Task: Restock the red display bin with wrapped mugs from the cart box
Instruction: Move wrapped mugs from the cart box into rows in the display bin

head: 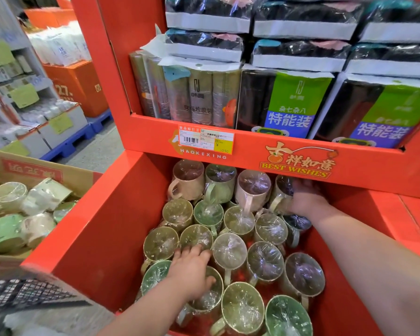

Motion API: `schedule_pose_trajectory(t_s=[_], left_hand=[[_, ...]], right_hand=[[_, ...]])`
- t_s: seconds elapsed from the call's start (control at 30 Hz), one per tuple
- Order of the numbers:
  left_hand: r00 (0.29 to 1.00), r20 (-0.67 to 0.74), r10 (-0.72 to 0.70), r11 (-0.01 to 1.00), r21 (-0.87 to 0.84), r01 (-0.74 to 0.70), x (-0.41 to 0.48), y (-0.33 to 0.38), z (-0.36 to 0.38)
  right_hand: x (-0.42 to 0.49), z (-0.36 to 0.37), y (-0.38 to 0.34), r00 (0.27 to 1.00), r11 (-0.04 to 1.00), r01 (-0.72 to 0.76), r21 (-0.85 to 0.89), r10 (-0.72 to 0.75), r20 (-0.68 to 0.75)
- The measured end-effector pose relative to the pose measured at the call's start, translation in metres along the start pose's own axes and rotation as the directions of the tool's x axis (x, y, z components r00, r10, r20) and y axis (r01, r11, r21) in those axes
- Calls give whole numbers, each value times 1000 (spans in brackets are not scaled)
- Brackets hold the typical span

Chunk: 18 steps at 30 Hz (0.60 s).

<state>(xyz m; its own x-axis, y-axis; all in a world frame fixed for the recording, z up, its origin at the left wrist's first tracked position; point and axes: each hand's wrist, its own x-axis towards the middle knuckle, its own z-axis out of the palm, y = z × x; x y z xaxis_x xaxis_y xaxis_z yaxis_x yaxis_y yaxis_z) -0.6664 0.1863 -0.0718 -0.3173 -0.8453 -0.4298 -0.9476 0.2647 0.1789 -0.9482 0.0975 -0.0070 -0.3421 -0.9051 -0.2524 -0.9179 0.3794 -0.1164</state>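
Across the lower middle of the frame the red display bin [87, 238] stands open at the top, packed with wrapped mugs [264, 260]. They sit mouth-up in green, olive, beige and pink, each sealed in crinkled clear film. The left hand [192, 270] comes in from the bottom edge and lies palm-down on the near-left mugs with its fingers released and spread. Its fingertips touch the film of an olive mug ahead, and its thumb rests on the rim of the green mug [204, 299] beneath it.

The right hand [306, 200] reaches to the bin's far right corner, just under the lip of the shelf [252, 144] above. There it grasps the back-right mug [280, 190], a pale one in the last row; the fingertips are partly hidden by the shelf lip.

At the left edge, just beside the bin's left wall, the cardboard cart box [78, 180] holds more wrapped mugs, green and cream [5, 229], well apart from both hands. Black wire mesh of the cart [22, 292] shows at lower left. On the shelf stand packs of rolled bin bags [289, 103], with a price label [205, 140] on its front edge.
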Motion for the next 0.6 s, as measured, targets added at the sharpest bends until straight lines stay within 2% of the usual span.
schedule_pose_trajectory(t_s=[0.1,0.23,0.4,0.6], left_hand=[[1000,-22,13,1000,17,-13,-6,-2,-3],[997,-60,44,999,34,-42,-18,-6,-8],[993,-91,74,995,67,-68,-40,-17,-11],[982,-146,119,991,76,-109,-81,-34,-4]], right_hand=[[-12,3,-3,998,999,30,-38,-33,-62],[-38,8,-13,980,976,109,-190,-138,-145],[-81,22,-37,968,938,209,-276,-239,-78],[-151,42,-69,930,841,334,-425,-367,5]])
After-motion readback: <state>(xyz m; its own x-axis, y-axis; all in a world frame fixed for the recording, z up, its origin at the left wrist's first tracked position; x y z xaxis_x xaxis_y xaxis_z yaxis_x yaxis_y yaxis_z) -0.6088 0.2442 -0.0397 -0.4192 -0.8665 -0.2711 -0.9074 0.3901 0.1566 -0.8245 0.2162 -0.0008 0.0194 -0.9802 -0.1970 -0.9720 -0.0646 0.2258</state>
